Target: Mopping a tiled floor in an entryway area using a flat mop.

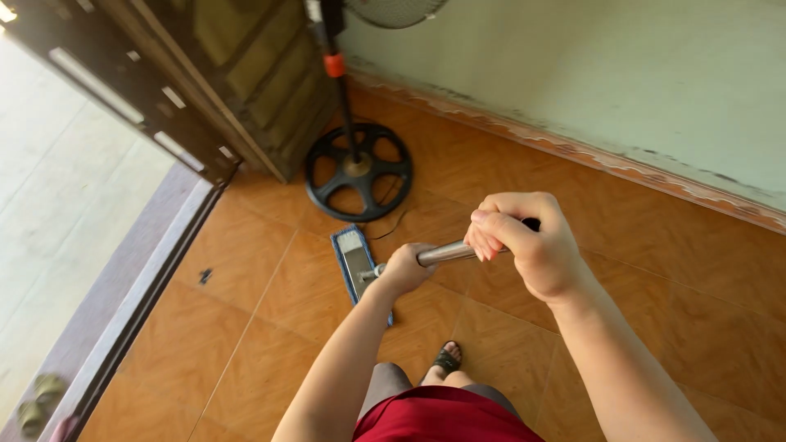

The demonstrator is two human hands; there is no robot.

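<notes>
No package, label or sign showed anywhere in the view; the only coloured marker was an orange collar [332, 65] on the black pole of a standing fan, well beyond both hands. One flat mop [358, 263] was in use, with one metal handle [446, 252]. Its blue-edged rectangular head lay flat on the orange floor tiles [246, 327] just beyond the left hand, near the fan's round black base [359, 172], of which there was one. A dark wooden door [155, 90] stood open to the far left of the hands, and one pair of greenish sandals [37, 405] lay outside the threshold, well apart.

The left hand [405, 268] was closed in a fist round the lower part of the handle, fingers fully wrapped. The right hand [524, 245] was closed over the upper end, nearer the body, its fingers curled tight with the dark tip of the handle poking out beyond the knuckles. Both hands touched nothing but the handle. Below the hands one foot in a black sandal [447, 360] stood on the tiles, beside a red garment [442, 417].
</notes>
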